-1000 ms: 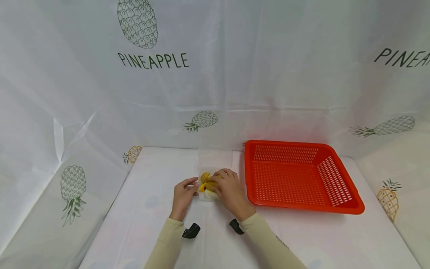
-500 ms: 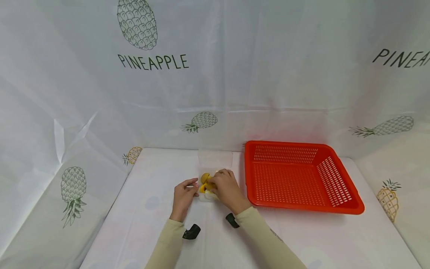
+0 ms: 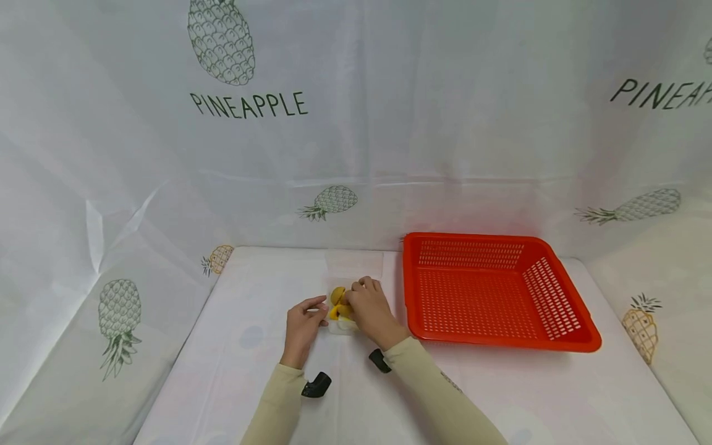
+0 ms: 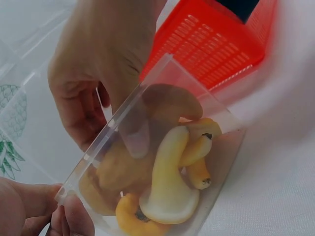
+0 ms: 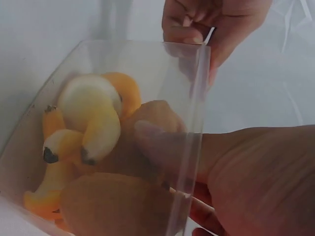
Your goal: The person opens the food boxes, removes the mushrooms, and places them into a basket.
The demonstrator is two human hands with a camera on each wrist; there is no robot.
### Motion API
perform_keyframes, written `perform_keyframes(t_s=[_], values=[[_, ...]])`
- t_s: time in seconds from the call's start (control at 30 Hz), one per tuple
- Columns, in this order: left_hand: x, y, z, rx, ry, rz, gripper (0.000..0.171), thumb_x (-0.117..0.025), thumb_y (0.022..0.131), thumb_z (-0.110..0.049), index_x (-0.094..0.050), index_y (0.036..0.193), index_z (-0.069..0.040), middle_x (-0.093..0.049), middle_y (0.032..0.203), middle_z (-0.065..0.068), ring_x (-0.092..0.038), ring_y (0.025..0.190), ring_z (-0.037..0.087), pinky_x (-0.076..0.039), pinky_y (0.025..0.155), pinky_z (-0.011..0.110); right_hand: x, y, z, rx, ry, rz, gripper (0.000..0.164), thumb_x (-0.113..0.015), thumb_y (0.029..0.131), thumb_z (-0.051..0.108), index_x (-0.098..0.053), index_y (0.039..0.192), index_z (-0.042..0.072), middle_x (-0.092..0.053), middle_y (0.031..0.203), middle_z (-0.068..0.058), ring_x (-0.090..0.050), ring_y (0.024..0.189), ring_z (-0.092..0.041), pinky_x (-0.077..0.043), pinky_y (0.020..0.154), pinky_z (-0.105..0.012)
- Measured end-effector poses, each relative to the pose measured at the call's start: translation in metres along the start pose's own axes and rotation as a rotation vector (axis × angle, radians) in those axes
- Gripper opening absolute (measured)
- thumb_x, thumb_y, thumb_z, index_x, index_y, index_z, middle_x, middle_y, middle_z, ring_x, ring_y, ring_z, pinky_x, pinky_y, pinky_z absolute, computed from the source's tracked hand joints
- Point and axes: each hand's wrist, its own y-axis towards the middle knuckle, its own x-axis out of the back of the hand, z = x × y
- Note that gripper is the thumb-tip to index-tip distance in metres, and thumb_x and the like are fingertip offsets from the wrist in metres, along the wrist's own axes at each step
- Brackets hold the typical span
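Note:
A clear plastic box (image 3: 340, 327) holds several yellow and brown mushrooms, seen through its wall in both wrist views. One pale yellow mushroom (image 4: 170, 182) leans among the darker ones. My left hand (image 3: 303, 324) pinches the box's rim at a corner, between thumb and fingers. My right hand (image 3: 374, 312) reaches in over the opposite part of the rim. Its thumb (image 5: 152, 137) lies on a brown mushroom (image 4: 123, 169), which the hand grips, its other fingers mostly hidden behind. Another brown mushroom cap (image 5: 115, 204) sits beside that hand.
The box's clear lid (image 3: 354, 264) lies folded back behind it. A red perforated basket (image 3: 473, 309) stands to the right on the white-covered table (image 3: 233, 371). A pineapple-printed white sheet (image 3: 445, 123) hangs behind. Black curved pieces (image 3: 317, 384) show near both wrists.
My right hand has drawn slightly left, its fingers closing more tightly at the mushrooms, uncovering more of the box. My left hand stays at the rim.

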Motion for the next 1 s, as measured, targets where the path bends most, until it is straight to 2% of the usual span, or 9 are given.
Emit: perform_keyframes(t_s=[0.1, 0.2, 0.37, 0.47, 0.67, 0.83, 1.0], values=[[-0.001, -0.002, 0.0, 0.006, 0.003, -0.002, 0.03, -0.068, 0.1, 0.003, -0.068, 0.128, 0.014, -0.066, 0.106, 0.019, -0.066, 0.075, 0.018, -0.062, 0.065, 0.025, 0.002, -0.003, 0.001, 0.001, 0.013, -0.002, 0.016, -0.087, 0.088, 0.013, -0.08, 0.102, 0.011, -0.076, 0.103, -0.004, -0.057, 0.116, -0.028, -0.046, 0.111, -0.046], [0.0, 0.0, 0.004, 0.0, -0.001, -0.009, 0.031, -0.068, 0.1, 0.002, -0.068, 0.129, 0.013, -0.066, 0.109, 0.022, -0.066, 0.076, 0.017, -0.061, 0.064, 0.024, 0.004, -0.007, 0.001, 0.004, 0.059, -0.046, 0.019, -0.086, 0.089, 0.014, -0.076, 0.104, 0.011, -0.076, 0.104, -0.004, -0.057, 0.116, -0.027, -0.046, 0.111, -0.045], [0.0, 0.0, 0.004, 0.002, -0.014, -0.009, 0.032, -0.067, 0.1, 0.003, -0.067, 0.13, 0.014, -0.065, 0.108, 0.022, -0.065, 0.074, 0.015, -0.059, 0.062, 0.02, 0.014, -0.016, 0.003, 0.035, 0.164, -0.192, 0.027, -0.089, 0.086, 0.013, -0.072, 0.108, 0.011, -0.075, 0.105, -0.003, -0.057, 0.116, -0.026, -0.047, 0.11, -0.046], [0.0, 0.0, 0.003, -0.002, -0.017, -0.008, 0.032, -0.068, 0.1, 0.003, -0.067, 0.129, 0.015, -0.066, 0.107, 0.019, -0.064, 0.073, 0.014, -0.059, 0.061, 0.02, 0.023, -0.022, 0.005, 0.082, 0.196, -0.285, 0.025, -0.088, 0.087, 0.012, -0.072, 0.107, 0.011, -0.075, 0.104, -0.001, -0.057, 0.114, -0.025, -0.049, 0.107, -0.044], [-0.001, -0.001, 0.003, -0.014, -0.013, -0.012, 0.03, -0.068, 0.1, 0.002, -0.069, 0.127, 0.013, -0.066, 0.105, 0.018, -0.065, 0.075, 0.015, -0.059, 0.062, 0.019, 0.044, -0.036, 0.005, 0.157, 0.124, -0.417, 0.022, -0.087, 0.087, 0.009, -0.074, 0.105, 0.012, -0.074, 0.104, 0.002, -0.059, 0.113, -0.024, -0.052, 0.102, -0.042], [-0.001, 0.0, 0.004, -0.014, 0.001, -0.023, 0.028, -0.068, 0.1, 0.003, -0.07, 0.126, 0.012, -0.066, 0.104, 0.017, -0.065, 0.076, 0.015, -0.059, 0.063, 0.019, 0.062, -0.051, -0.001, 0.185, 0.029, -0.449, 0.026, -0.088, 0.084, 0.003, -0.074, 0.103, 0.012, -0.073, 0.104, 0.001, -0.06, 0.112, -0.025, -0.054, 0.101, -0.042], [0.0, 0.0, 0.004, -0.007, -0.001, -0.016, 0.029, -0.068, 0.1, 0.003, -0.07, 0.127, 0.012, -0.065, 0.103, 0.016, -0.062, 0.072, 0.012, -0.06, 0.063, 0.021, 0.075, -0.063, -0.014, 0.19, -0.021, -0.482, 0.031, -0.092, 0.079, 0.0, -0.073, 0.099, 0.014, -0.072, 0.101, 0.001, -0.061, 0.11, -0.027, -0.055, 0.098, -0.044]])
